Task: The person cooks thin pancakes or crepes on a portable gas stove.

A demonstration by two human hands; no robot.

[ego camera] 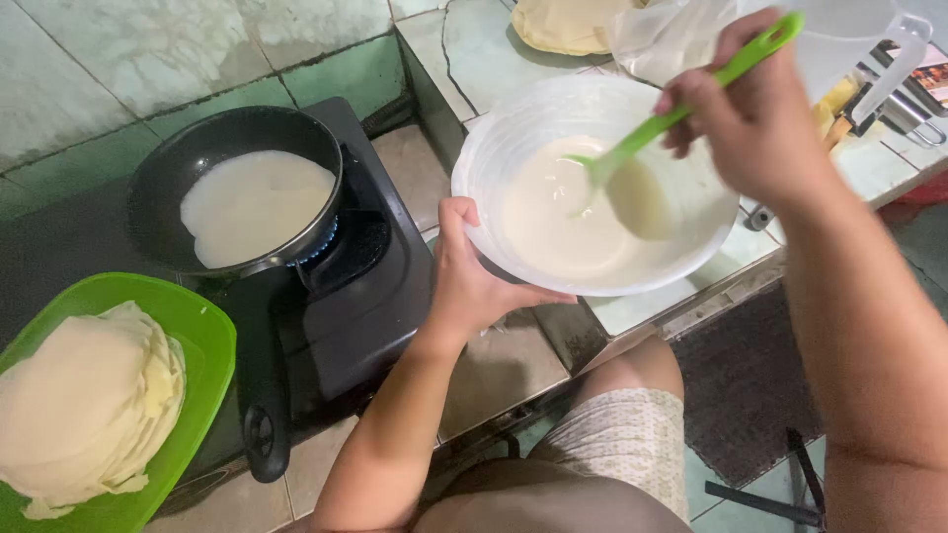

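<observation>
Batter (563, 222), pale and runny, fills the bottom of a white plastic bowl (494, 148) that sits tilted at the edge of the tiled bench (494, 365). The left hand (472, 281) clasps the bowl's near rim, thumb over the lip and fingers curled beneath. The right hand (755, 118) is closed around the handle of a green ladle (632, 158), whose scoop dips into the batter. To the left, a black frying pan (168, 178) on a lit gas stove (365, 306) holds a thin round crepe (255, 205). Nearer, a green tray (197, 326) carries a stack of finished crepes (84, 405).
</observation>
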